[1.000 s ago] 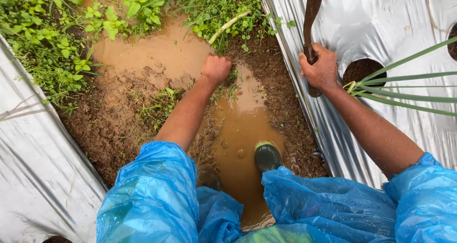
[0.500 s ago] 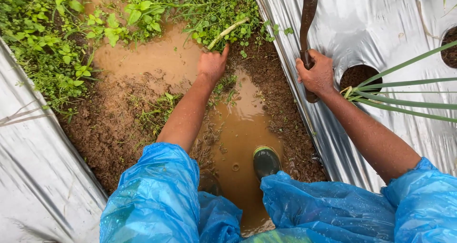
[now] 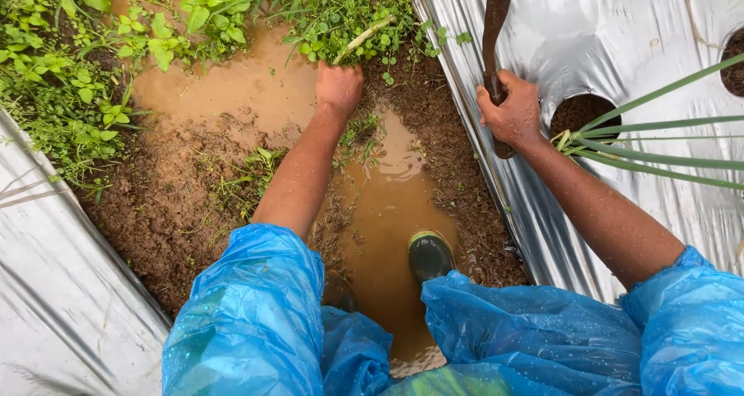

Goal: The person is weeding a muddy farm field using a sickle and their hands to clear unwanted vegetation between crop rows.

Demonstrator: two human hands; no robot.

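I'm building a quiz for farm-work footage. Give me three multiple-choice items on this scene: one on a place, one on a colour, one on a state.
1. Where is the left hand?
A. On the silver plastic mulch
B. At the weeds by the far edge of the muddy puddle
C. On the boot

2. What colour are the raincoat sleeves?
A. Blue
B. Yellow
C. Black

3. What is the state of the right hand?
A. Open and empty
B. Flat on the soil
C. Closed around the handle of a blade tool

Answers:
1. B, the hand grips a pale weed stem where the weeds meet the muddy puddle.
2. A, both sleeves are translucent blue.
3. C, its fingers wrap the handle of the blade tool, which points up over the silver plastic mulch.
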